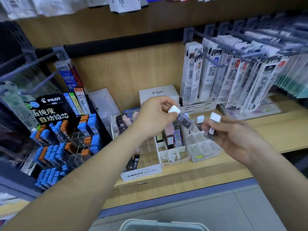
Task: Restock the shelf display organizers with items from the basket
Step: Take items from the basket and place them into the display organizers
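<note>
Left hand (pixel 154 116), right hand (pixel 235 137), fingers (pixel 162 101) curled

On the left of the frame, the black display stand (pixel 50 105) reads "PILOT" above "高纯度 自动铅芯". A blue tube (pixel 93 125) in it is marked "HB". Above it, the blue hanging pack (pixel 68 79) says "BRFV". At centre you see "PILOT" on the white box (pixel 158 94). The white organizer (pixel 141 173) reads "MONO graph MG" on its front. The lead case (pixel 183 120) in your left hand (pixel 155 114) shows "100". At right, the hanging refill packs (pixel 214 72) read "0.5" and "JF-0.5".
</note>
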